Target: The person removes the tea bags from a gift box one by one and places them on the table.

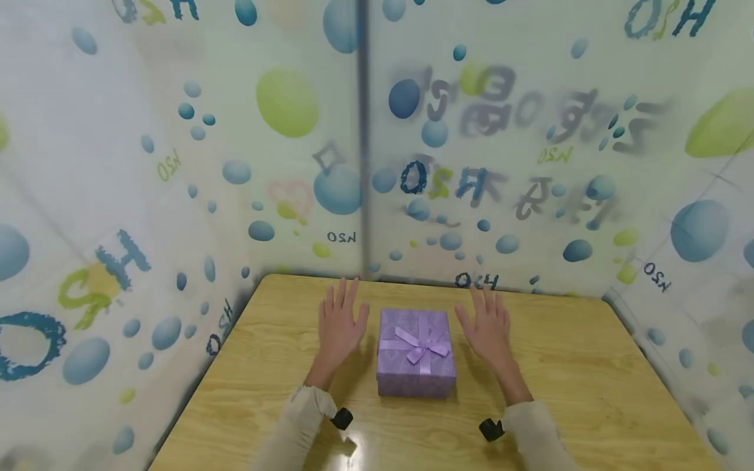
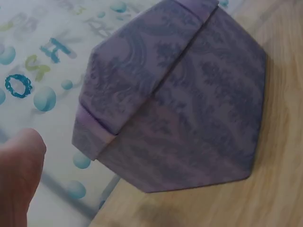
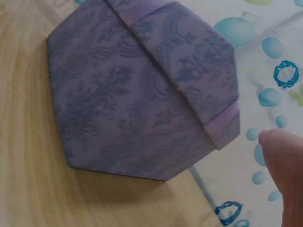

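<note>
A purple gift box (image 1: 416,353) with a lighter purple ribbon and bow on its lid stands on the wooden table. To its left, my left hand (image 1: 340,327) is held with fingers straight and spread, apart from the box. My right hand (image 1: 490,330) mirrors it on the other side, fingers straight, also not touching. Seen in the left wrist view, the patterned side of the box (image 2: 199,104) fills the middle, and a thumb (image 2: 21,165) shows at the left edge. In the right wrist view the box (image 3: 118,104) appears with a thumb (image 3: 281,161) at the right.
The light wooden table (image 1: 589,379) ends at the back against a white wall covering (image 1: 506,196) printed with blue and green bubbles and lettering. Similar sheets rise on the left and right. Small black devices (image 1: 342,418) sit at both wrists.
</note>
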A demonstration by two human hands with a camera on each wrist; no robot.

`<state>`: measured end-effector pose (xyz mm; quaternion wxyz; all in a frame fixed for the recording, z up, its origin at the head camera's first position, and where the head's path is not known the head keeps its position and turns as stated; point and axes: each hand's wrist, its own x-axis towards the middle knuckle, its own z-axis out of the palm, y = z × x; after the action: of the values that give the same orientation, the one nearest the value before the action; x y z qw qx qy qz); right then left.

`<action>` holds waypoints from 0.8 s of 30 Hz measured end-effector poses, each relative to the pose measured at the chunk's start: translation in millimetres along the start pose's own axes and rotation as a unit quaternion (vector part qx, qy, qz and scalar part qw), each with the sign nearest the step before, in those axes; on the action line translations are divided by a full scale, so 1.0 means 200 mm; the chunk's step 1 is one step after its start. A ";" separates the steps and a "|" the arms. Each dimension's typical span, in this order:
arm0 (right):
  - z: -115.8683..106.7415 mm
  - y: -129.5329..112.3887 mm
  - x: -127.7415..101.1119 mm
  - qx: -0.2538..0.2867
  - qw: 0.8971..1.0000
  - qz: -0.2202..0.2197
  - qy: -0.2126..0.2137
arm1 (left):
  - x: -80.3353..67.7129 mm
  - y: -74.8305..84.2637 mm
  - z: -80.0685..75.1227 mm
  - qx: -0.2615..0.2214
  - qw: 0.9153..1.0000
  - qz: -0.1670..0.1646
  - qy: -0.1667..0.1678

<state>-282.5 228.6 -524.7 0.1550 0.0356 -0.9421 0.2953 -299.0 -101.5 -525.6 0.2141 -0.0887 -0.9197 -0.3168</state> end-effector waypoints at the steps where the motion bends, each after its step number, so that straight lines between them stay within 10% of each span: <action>1: 0.01 0.00 -0.01 0.010 1.000 -0.001 0.003 | -0.02 0.00 0.01 -0.025 1.000 -0.001 -0.003; 6: 0.06 -0.01 -0.07 0.055 0.998 -0.015 0.019 | -0.11 0.02 0.07 -0.188 0.981 -0.022 -0.037; 11: 0.12 -0.02 -0.14 0.188 0.982 0.016 -0.006 | -0.18 0.08 0.13 -0.362 0.920 -0.107 -0.105; 18: 0.21 -0.09 -0.25 0.386 0.916 0.085 -0.069 | -0.24 0.18 0.19 -0.516 0.828 -0.172 -0.134; 24: 0.23 -0.15 -0.30 0.510 0.846 0.112 -0.107 | -0.29 0.22 0.21 -0.540 0.814 -0.170 -0.129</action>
<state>-234.2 176.3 -563.2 -0.0206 0.0356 -0.6667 0.7442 -248.3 -43.4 -557.1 -0.0463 -0.0720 -0.6201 -0.7799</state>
